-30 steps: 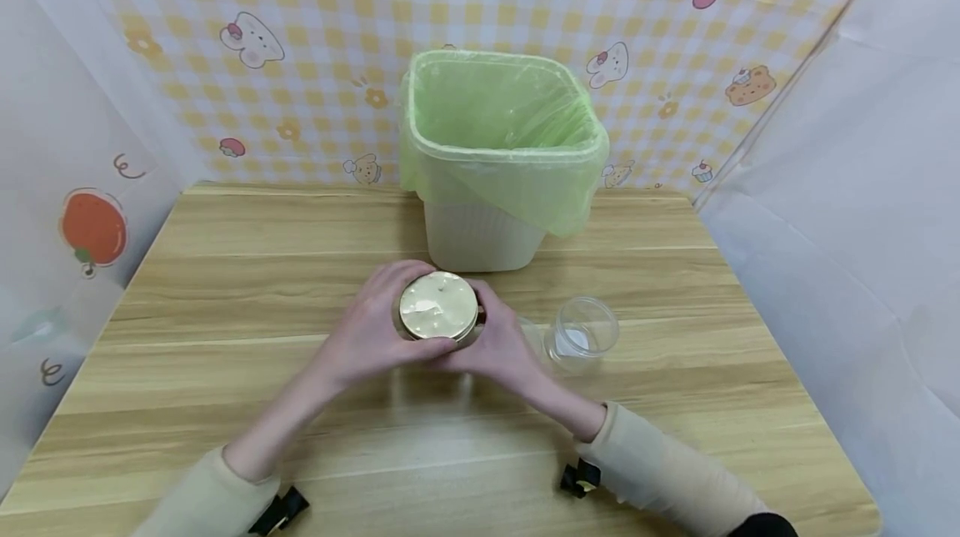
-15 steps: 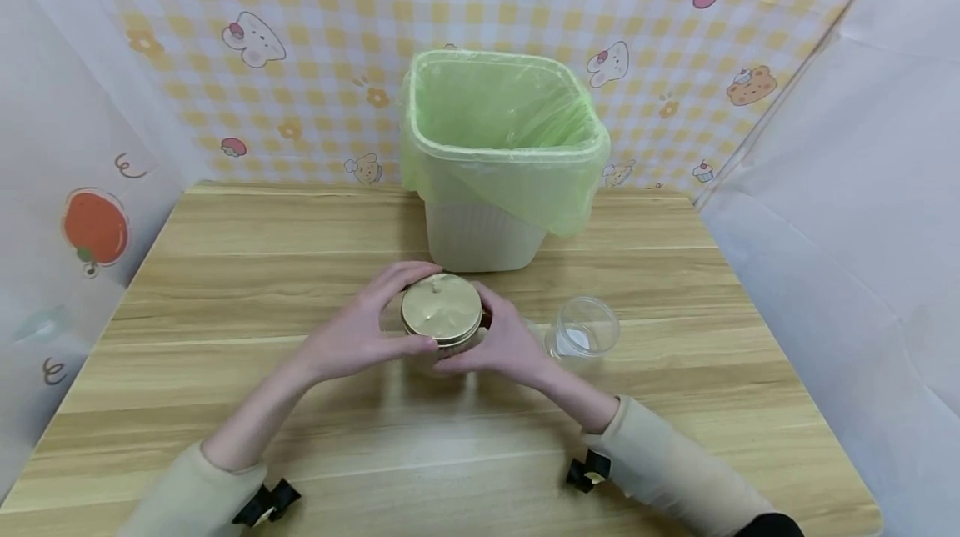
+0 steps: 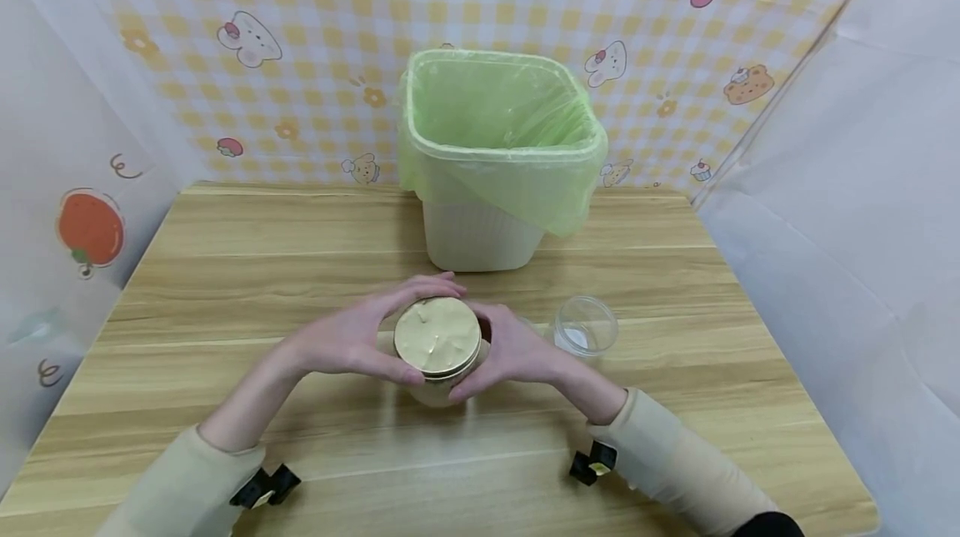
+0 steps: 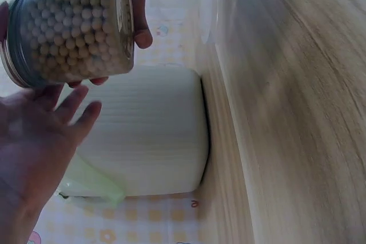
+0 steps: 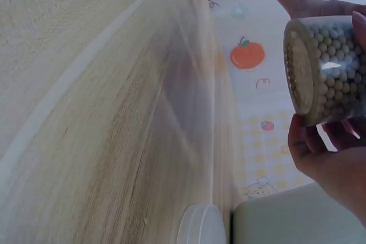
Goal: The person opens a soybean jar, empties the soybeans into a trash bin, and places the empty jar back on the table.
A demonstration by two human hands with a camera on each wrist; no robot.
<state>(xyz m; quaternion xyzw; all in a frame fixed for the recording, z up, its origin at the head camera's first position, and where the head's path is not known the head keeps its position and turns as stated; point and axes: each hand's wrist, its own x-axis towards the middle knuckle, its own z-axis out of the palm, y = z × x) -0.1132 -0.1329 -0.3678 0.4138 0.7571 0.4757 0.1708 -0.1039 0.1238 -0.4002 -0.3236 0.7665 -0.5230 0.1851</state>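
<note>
A clear jar (image 4: 71,32) full of small pale round balls is held upright over the table, its gold lid (image 3: 437,335) facing the head camera. My right hand (image 3: 517,349) grips the jar's side, fingers and thumb wrapped round the lower body. The left hand (image 3: 367,337) holds the lid's edge, thumb at the front and fingers behind. From the right wrist view the jar's clear base (image 5: 300,72) shows raised off the wood, with the right-hand fingers (image 5: 306,147) below it. The far side of the jar is hidden in the head view.
Behind the hands stands a white bin (image 3: 483,237) lined with a green bag (image 3: 502,174). A clear plastic cup (image 3: 585,326) sits right of the right hand. A low round whitish thing (image 5: 202,227) lies on the wooden table (image 3: 262,253) near the bin. White side sheets flank the table.
Both hands have drawn the jar a little toward the person, away from the bin. The dents on the gold lid sit at a different angle, so the lid has turned.
</note>
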